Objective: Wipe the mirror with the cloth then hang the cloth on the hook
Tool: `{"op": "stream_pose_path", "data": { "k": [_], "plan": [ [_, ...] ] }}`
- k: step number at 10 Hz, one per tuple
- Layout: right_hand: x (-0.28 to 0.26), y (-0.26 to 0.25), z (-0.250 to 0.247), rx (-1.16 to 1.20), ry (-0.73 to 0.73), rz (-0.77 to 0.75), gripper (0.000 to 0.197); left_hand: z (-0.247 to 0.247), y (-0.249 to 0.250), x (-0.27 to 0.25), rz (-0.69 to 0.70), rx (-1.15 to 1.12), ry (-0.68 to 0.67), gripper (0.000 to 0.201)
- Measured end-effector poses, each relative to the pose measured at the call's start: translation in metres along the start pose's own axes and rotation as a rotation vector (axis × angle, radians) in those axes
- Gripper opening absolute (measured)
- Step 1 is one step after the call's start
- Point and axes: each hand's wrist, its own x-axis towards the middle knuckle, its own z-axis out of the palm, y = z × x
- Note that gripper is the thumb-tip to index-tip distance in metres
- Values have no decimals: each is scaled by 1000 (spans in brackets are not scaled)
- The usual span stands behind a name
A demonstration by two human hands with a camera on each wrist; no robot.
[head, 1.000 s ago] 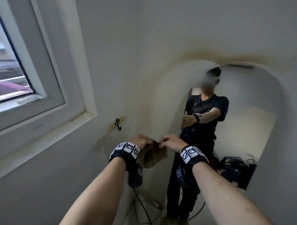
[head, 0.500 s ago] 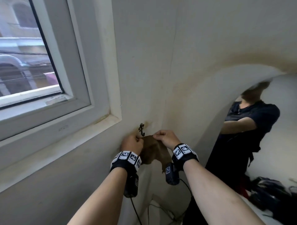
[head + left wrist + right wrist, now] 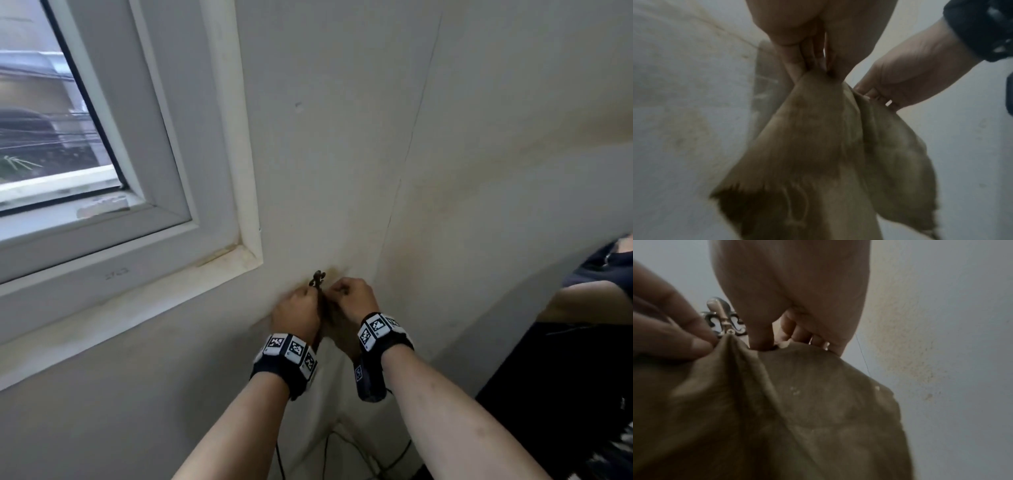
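Observation:
A brown cloth hangs bunched from both hands just under the ornate metal hook on the cream wall. My left hand pinches the cloth's top edge on the left, my right hand pinches it on the right, close together. In the right wrist view the hook sits directly above the raised fold of the cloth, between the left fingers and my right hand. The mirror shows at the far right edge.
A white-framed window with its sill fills the upper left. A thin crack runs down the wall above the hook. Cables lie on the floor below my arms. A reflected person in dark clothes shows in the mirror.
Both hands have carried the cloth left and up from in front of the mirror to the hook. They have drawn closer together, and the cloth's top edge is bunched under the hook.

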Motion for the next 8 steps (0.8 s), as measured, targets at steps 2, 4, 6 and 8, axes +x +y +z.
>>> {"op": "stream_pose_path", "data": {
  "k": [2,4,6,8],
  "plan": [
    [-10,11,11,-230,-48,2,19,-1,15,6,-89,15,-34,23],
    [-26,29,21,-231,-7,-74,22,0,19,1,-102,40,-9,29],
    [-38,35,17,-254,-87,-74,25,0,24,-11,-123,109,-109,28],
    [-66,43,6,-219,-16,14,10,-12,26,-34,-118,116,-262,34]
  ]
}}
